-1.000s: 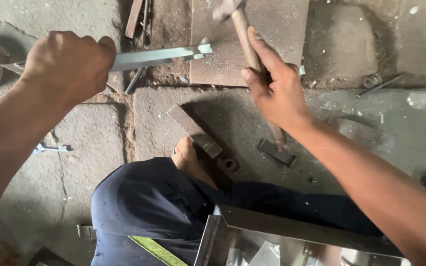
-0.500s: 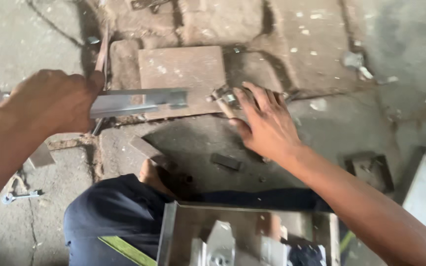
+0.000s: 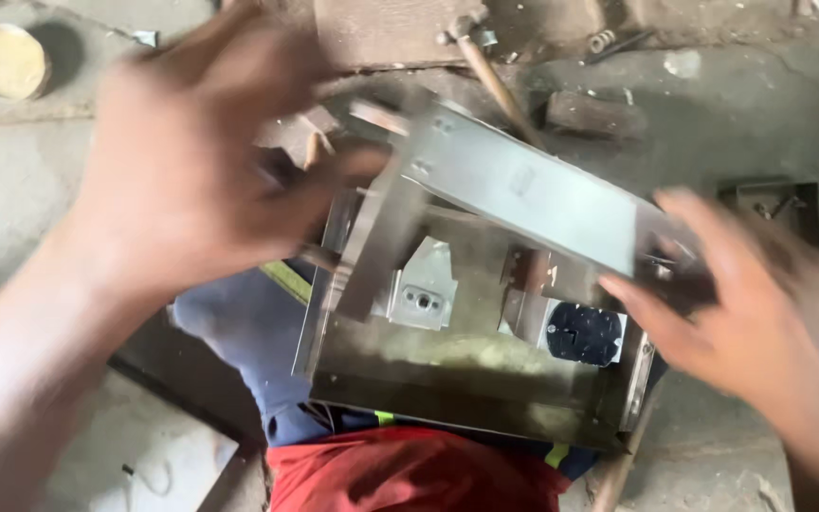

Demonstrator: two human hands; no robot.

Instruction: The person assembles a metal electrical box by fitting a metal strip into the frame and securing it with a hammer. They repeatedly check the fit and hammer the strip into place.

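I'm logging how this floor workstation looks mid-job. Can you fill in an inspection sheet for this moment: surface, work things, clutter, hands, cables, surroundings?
Surface: rough concrete floor, dusty and stained.
Work things: open sheet-metal box resting over the person's lap; a grey metal channel strip lies slanted across its top.
Clutter: wooden-handled hammer on the floor beyond the box; flat metal plate; small round tin of yellowish stuff; dark block; small tray of bits.
Hands: left hand grips the strip's left end; right hand at its right end; both blurred by motion.
Cables: nothing seen.
Surroundings: person's dark trousers and red garment below.
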